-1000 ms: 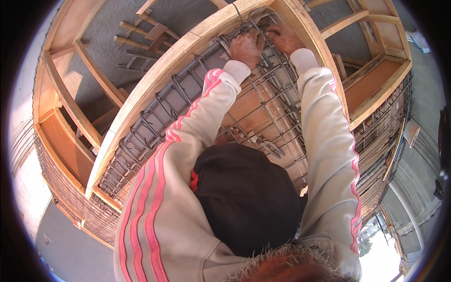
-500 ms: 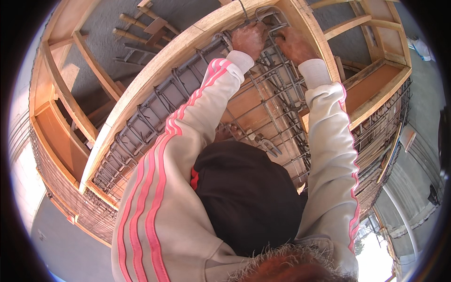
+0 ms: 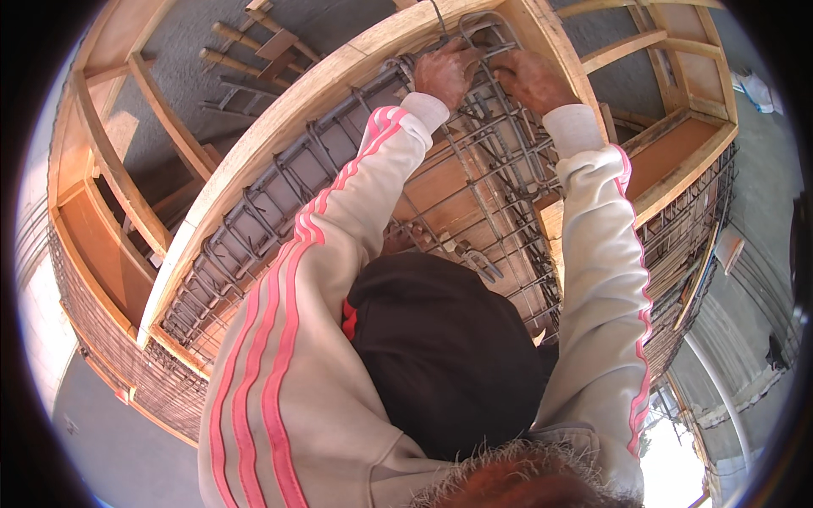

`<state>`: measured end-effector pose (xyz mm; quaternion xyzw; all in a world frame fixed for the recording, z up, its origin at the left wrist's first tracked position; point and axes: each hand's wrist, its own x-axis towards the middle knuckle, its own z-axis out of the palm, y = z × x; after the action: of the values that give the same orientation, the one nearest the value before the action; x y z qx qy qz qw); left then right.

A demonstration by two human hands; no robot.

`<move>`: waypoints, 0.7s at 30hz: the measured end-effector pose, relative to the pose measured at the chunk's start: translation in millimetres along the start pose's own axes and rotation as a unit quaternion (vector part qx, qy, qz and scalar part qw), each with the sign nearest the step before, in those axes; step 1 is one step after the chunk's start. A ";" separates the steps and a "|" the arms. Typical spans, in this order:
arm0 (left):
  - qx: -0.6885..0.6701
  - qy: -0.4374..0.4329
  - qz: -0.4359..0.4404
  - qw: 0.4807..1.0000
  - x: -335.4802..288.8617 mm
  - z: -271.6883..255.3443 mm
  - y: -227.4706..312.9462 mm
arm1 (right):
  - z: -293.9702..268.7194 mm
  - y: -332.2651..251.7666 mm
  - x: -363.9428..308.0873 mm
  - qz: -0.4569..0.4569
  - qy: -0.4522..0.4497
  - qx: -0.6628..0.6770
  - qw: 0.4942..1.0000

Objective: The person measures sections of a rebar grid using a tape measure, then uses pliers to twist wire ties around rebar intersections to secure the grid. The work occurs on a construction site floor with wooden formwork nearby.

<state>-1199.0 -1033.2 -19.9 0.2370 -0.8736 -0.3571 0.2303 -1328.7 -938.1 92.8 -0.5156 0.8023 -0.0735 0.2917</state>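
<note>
Both arms reach up to the far corner of a steel rebar cage (image 3: 500, 182) set inside wooden formwork. My left hand (image 3: 446, 74) is at the top bars beside the far wooden beam, its fingers curled inward; what they hold is hidden. Close by on the right, my right hand (image 3: 532, 80) has its fingers bent and pressed together against the bars, and anything in them is too small to make out. A bent steel bar (image 3: 487, 19) loops above the hands. A dark thin wire (image 3: 439, 19) hangs over the beam. Pincers (image 3: 479, 260) lie lower down on the cage.
A long wooden beam (image 3: 254, 140) curves along the cage's far left side, and a wooden board (image 3: 569, 59) edges the right. Beyond the beam are wooden-handled tools (image 3: 233, 62). More timber framing (image 3: 148, 118) stands at left. My bare foot (image 3: 403, 237) shows beneath the left arm.
My left hand has shifted slightly left, widening the gap between the hands a little. Both stay at the same corner of the cage.
</note>
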 end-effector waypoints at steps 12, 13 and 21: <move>0.070 -0.054 -0.011 0.996 15.2 -2.2 -3.8 | 3.3 17.7 28.9 -0.121 0.083 -0.027 0.989; 0.068 -0.054 -0.017 0.996 14.6 -0.5 -3.9 | 4.0 18.2 29.6 -0.125 0.086 -0.030 0.988; 0.070 -0.054 -0.038 0.995 6.9 0.8 -5.2 | 0.5 11.7 21.1 -0.121 0.096 -0.007 0.988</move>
<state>-1203.6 -1040.1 -22.6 0.2658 -0.8979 -0.3161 0.1525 -1343.9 -951.1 79.2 -0.6013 0.7590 -0.1515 0.1983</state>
